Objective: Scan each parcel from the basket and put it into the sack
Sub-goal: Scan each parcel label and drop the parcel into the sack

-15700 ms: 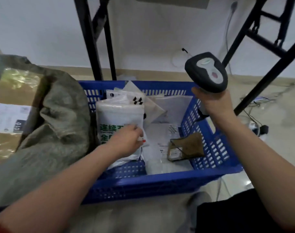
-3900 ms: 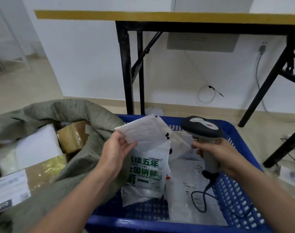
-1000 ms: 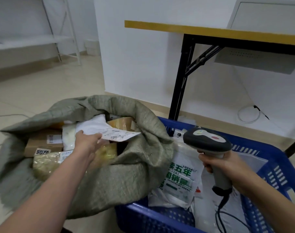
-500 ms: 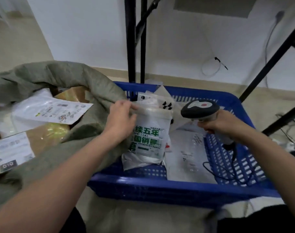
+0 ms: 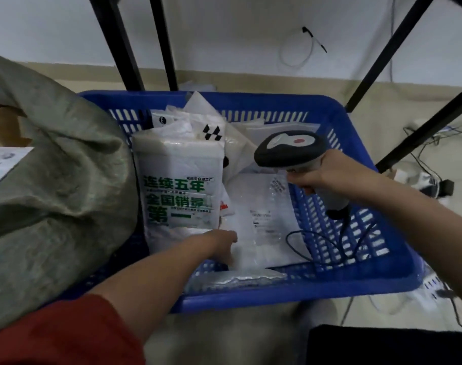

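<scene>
Left hand is down in the blue basket, right at the near edge of the flat clear parcel on the bottom; its fingers are tucked under and blurred, so I can't tell if they've got hold of it. Right hand has its fingers wrapped round the handle of the scanner, held above the basket's right side, cord looping down inside. A white bag with green lettering stands upright just beside the grey sack, which slumps against the basket's left wall. A bubble-wrap packet lies along the near wall
</scene>
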